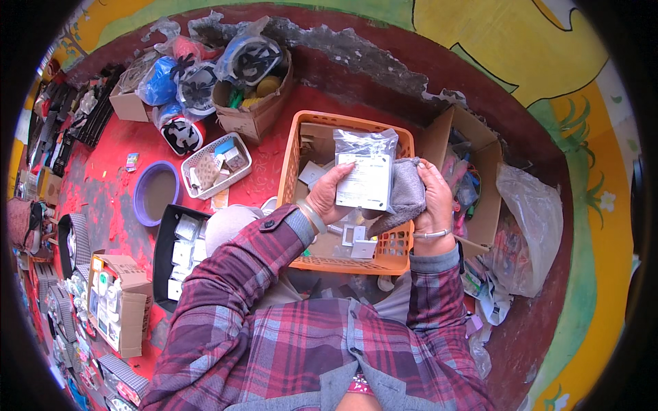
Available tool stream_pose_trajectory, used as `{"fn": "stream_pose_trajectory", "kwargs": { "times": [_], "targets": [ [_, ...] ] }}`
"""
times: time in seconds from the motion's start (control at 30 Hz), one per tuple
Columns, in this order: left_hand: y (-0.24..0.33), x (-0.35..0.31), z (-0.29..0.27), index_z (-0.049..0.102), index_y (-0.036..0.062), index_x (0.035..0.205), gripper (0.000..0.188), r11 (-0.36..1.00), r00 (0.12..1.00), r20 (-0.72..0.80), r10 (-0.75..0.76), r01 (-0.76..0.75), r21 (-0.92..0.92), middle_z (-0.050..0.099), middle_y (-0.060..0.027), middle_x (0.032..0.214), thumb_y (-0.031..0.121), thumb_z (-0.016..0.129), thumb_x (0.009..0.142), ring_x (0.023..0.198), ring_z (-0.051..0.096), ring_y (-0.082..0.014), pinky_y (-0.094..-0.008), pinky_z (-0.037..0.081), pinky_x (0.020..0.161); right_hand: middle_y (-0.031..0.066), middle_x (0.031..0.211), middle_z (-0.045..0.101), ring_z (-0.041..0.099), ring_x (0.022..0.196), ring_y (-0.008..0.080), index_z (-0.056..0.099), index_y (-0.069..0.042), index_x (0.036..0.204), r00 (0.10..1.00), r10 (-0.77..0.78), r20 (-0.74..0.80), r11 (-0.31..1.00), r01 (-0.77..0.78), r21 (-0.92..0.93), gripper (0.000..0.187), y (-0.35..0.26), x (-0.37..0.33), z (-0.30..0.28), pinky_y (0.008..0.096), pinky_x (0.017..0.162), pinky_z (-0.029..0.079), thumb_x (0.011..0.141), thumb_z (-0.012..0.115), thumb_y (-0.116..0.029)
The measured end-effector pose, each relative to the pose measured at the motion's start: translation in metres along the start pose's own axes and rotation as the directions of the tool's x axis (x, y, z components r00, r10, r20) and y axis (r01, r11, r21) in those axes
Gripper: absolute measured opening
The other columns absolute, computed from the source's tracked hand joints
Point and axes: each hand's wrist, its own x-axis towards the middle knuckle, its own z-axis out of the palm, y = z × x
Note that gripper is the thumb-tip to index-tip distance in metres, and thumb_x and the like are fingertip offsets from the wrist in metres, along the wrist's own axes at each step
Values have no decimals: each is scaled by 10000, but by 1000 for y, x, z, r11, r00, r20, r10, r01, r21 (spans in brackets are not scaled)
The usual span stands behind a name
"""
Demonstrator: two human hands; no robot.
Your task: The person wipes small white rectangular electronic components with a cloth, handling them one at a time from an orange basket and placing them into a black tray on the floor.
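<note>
My left hand [327, 196] is closed on the left edge of a clear plastic packet [365, 179] with a white printed card inside. In my right hand [436, 202] is a grey cloth [407, 194], pinched along its right side. The cloth lies against the packet's right edge, and its lower end hangs down. Both hands are above an orange plastic basket [293, 152] with lattice sides. Inside the basket are small white box-like pieces [362, 247] and some brown cardboard. The packet hides part of the basket's contents.
Right of the basket stands an open cardboard box [488, 179] of colourful items, beside a clear plastic bag [531, 222]. To the left are a purple basin [156, 194], a small white basket [245, 171] and a black tray [164, 270]. Bagged helmets [252, 60] lie near the wall.
</note>
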Motion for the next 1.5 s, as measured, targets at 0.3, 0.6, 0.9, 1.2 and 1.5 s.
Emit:
{"fn": "stream_pose_trajectory", "kwargs": {
  "times": [0.3,0.6,0.9,1.2,1.5],
  "targets": [
    [17,-6,5,496,-1,1230,451,1000,999,-25,21,-21,0,601,-152,1168,235,592,859,1073,596,-280,-422,459,961,125,946,659,655,774,166,545,13,1166,981,-166,102,976,178,-122,241,-20,5,-21,273,695,544,955,449,-52],
    [43,-10,14,430,28,1308,468,968,980,43,194,-185,-168,574,-140,1226,207,552,893,1110,579,-285,-436,452,975,20,988,617,572,881,107,659,19,1017,914,245,324,660,88,-746,223,-5,7,-33,226,777,454,829,684,-97],
    [43,-1,3,443,32,1285,422,980,958,-218,187,-196,-21,579,-137,1205,260,495,935,1087,581,-280,-442,477,940,41,829,633,579,761,114,656,3,932,886,225,405,842,32,-538,185,-20,2,-30,242,728,471,917,556,-153],
    [37,2,3,467,19,1268,415,967,973,-117,199,-175,188,597,-117,1170,260,512,933,1056,598,-249,-390,478,928,146,1155,619,592,1059,299,557,-7,1189,976,-17,217,955,-48,291,433,-11,1,-29,443,962,453,897,522,-325],
    [3,1,12,424,18,1306,448,893,956,89,279,-293,341,558,-72,1204,178,578,917,1081,550,-173,-327,436,951,72,1265,490,496,1139,158,378,-43,1339,929,-167,331,979,196,-56,526,32,-2,15,292,995,383,882,629,-113]
  ]
}}
